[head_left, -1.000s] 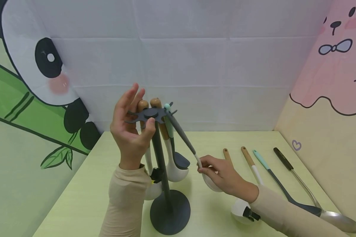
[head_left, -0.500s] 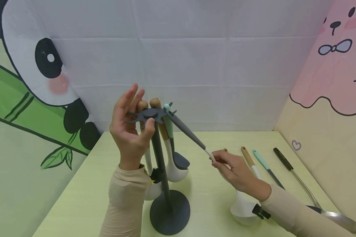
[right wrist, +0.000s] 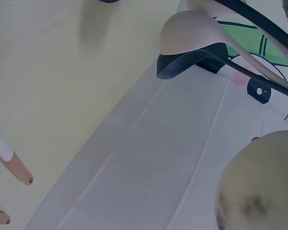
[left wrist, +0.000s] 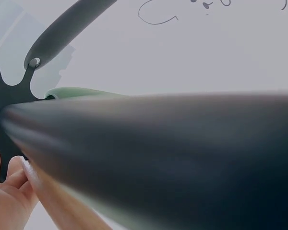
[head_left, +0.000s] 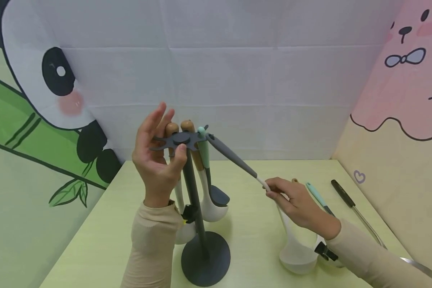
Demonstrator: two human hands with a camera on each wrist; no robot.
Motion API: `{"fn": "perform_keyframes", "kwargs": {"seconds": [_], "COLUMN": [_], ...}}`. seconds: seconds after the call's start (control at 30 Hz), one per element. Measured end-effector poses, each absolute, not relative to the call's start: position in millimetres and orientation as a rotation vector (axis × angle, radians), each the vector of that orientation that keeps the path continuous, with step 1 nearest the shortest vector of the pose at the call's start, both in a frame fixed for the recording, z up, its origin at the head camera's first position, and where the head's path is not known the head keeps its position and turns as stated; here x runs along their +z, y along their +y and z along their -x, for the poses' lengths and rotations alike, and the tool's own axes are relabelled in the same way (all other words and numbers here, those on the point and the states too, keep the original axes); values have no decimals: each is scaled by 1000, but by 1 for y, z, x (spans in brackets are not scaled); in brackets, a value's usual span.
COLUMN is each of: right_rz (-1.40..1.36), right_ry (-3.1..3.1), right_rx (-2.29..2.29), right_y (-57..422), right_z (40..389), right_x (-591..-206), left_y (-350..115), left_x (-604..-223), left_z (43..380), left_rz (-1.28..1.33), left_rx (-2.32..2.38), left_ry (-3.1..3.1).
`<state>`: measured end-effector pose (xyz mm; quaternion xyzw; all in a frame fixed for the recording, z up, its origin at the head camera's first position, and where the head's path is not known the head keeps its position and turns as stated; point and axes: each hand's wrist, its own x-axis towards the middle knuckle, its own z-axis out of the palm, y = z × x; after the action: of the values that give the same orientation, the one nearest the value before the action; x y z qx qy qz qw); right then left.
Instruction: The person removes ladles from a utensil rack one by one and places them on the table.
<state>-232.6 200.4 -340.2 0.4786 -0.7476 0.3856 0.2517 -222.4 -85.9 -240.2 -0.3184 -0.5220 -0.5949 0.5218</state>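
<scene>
In the head view my right hand pinches the thin white neck of a ladle with a grey handle. Its handle slants up to the dark utensil rack; in the left wrist view, a hook arm's tip meets the hole of that grey handle. A blurred pale rounded shape fills the right wrist view's lower right. My left hand holds the rack's top, thumb at the hub and two fingers pointing up. Around the post hang a white ladle with a wooden handle and a teal-handled dark utensil.
Another white utensil hangs behind the left wrist. On the table's right lie a white ladle, a teal-handled utensil and a metal spoon with a black handle. Patterned walls surround the table.
My right hand has moved right and slightly up, swinging the ladle's lower part outward. The grey handle's end has shifted outward along the hook. The left hand stays in place.
</scene>
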Motion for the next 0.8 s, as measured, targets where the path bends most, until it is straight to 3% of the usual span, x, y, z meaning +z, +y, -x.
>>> {"fn": "perform_keyframes", "kwargs": {"seconds": [0.8], "right_rz": [-1328], "right_ry": [-1999], "right_rx": [847], "right_y": [224], "right_z": [240], "right_x": [-313], "left_y": [-87], "left_x": [-240], "left_z": [222], "left_rz": [768], "left_rx": [-1401], "left_ry": [-1279]}}
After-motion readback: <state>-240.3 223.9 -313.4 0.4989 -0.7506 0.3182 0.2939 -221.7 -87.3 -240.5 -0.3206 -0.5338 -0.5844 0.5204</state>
